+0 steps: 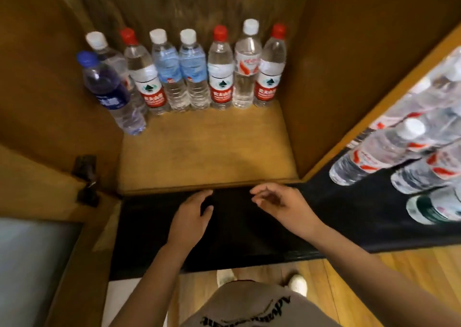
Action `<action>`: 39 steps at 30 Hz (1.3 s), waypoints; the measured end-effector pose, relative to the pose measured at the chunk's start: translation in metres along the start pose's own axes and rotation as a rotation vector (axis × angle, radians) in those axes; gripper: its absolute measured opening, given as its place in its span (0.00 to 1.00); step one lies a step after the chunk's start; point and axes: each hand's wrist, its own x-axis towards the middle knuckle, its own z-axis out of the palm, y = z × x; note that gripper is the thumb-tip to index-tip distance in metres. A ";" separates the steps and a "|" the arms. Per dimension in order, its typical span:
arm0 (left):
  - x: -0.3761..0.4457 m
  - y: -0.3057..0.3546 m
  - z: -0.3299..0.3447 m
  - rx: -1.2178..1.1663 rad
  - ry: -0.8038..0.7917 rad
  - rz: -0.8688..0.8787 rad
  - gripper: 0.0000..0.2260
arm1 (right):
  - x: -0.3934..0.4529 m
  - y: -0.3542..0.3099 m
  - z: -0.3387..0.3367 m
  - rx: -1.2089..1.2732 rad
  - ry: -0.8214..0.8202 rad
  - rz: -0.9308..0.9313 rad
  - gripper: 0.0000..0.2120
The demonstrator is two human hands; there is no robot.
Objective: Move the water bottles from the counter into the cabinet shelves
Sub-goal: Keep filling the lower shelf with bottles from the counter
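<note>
My left hand (192,212) and my right hand (277,199) are both loosely open and hold nothing, above the black surface (349,222) just before the cabinet shelf (204,152). Eight water bottles (189,69) stand upright at the back of this shelf, and more bottles (389,149) stand on the surface to the right of it.

Eight water bottles stand upright on the wooden cabinet shelf (207,149): a row along the back wall with red and white caps, plus a blue-capped bottle (107,89) in front at the left end. Both hands hover empty over the black tabletop (349,217), left hand (192,214) flat, right hand (277,202) with fingers loosely curled. More bottles (389,152) stand on the tabletop at right, blurred.
</note>
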 end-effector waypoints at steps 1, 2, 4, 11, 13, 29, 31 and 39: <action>-0.005 0.015 0.010 -0.112 -0.059 -0.004 0.17 | -0.015 0.009 -0.009 -0.004 0.041 0.008 0.10; -0.009 0.029 0.022 -0.214 -0.113 -0.010 0.15 | -0.030 0.019 -0.019 -0.007 0.078 0.022 0.10; -0.015 0.056 0.046 -0.326 -0.186 -0.012 0.14 | -0.059 0.038 -0.040 -0.001 0.148 0.061 0.09; -0.020 0.143 0.132 -0.429 -0.260 0.016 0.14 | -0.153 0.110 -0.119 0.131 0.545 0.263 0.10; -0.018 0.167 0.154 -0.450 -0.258 0.023 0.15 | -0.173 0.132 -0.140 0.161 0.643 0.304 0.09; 0.041 0.272 0.200 -0.595 0.147 0.057 0.40 | -0.158 0.183 -0.205 0.127 0.983 0.332 0.37; 0.046 0.276 0.200 -0.607 0.164 0.077 0.39 | -0.154 0.182 -0.208 0.002 1.032 0.290 0.40; 0.057 0.281 0.200 -0.577 0.217 0.058 0.33 | -0.136 0.178 -0.216 -0.125 1.059 0.239 0.39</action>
